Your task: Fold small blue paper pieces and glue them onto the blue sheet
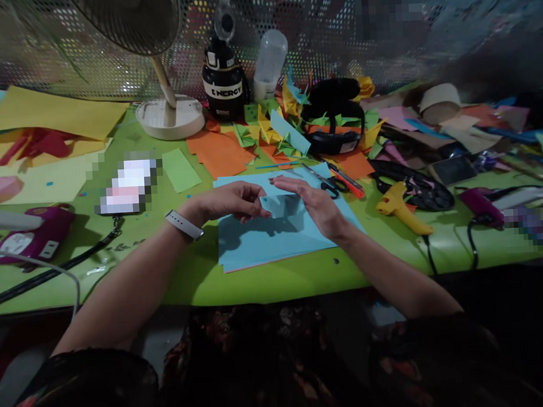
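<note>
A small piece of folded light blue paper [278, 207] stands above a stack of light blue sheets [259, 243]. My left hand [235, 202] pinches its left end between thumb and fingers. Stretched out over the top and right side of the folded piece, the fingers of my right hand [310, 201] lie close together; their contact with it is partly hidden. An orange or red edge shows beneath the blue stack. Black-handled scissors [329, 187] and a red and black cutter [349, 184] lie just beyond my right hand.
A yellow glue gun [403, 209] with a cord lies at right. A phone [129, 185] and green paper slip [181, 170] lie left. Behind stand a fan [169, 118], black bottle [223, 87], clear bottle [270, 58] and several folded paper pieces. Purple devices [34, 237] sit at both sides.
</note>
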`<state>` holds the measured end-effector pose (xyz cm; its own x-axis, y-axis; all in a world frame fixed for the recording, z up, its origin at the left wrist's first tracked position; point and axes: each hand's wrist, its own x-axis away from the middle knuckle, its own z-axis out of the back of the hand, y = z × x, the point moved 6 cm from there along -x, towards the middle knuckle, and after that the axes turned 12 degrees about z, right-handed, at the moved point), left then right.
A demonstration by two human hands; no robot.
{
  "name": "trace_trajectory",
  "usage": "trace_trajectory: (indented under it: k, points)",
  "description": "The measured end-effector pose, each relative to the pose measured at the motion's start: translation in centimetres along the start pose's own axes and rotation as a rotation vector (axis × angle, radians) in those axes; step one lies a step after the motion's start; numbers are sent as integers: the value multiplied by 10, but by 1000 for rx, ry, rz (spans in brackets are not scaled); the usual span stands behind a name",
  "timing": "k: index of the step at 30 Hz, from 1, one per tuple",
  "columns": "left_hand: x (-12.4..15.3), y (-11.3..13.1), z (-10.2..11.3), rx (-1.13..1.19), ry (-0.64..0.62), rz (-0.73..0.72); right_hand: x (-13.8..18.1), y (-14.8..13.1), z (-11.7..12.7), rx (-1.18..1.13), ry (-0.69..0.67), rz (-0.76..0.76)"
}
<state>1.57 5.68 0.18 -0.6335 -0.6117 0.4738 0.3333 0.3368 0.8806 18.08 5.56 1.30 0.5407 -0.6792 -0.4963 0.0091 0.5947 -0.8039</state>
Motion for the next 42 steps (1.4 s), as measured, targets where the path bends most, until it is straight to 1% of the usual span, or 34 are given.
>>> trace_trajectory:
  k: [2, 5, 10, 13, 19, 23, 26, 30, 33, 38, 42]
  points:
    - [1, -1, 1, 10, -12, -11, 2, -6, -5, 39, -44, 36]
    - [0, -3, 2, 26, -6, -21, 3, -13, -11, 157, -114, 68]
    - [2, -2, 2, 36, -6, -22, 5, -20, -15, 320, -190, 136]
    - [4, -2, 2, 43, -12, -23, 6, -21, -17, 351, -223, 173]
    - [5, -1, 2, 49, -7, -13, 7, -21, -18, 354, -236, 231]
    - [4, -1, 1, 55, -11, -20, 7, -20, -19, 367, -251, 230]
    - [4, -1, 1, 55, -17, -28, 7, -23, -18, 378, -243, 238]
    - [5, -1, 3, 58, -2, -24, 8, -29, -12, 419, -174, 261]
    - [6, 2, 3, 64, 16, -39, 9, -33, -12, 481, -143, 316]
    - [6, 4, 4, 84, 56, -105, 11, -34, -17, 633, -114, 445]
    - [3, 2, 5, 85, 101, -142, 13, -34, -19, 734, -94, 468]
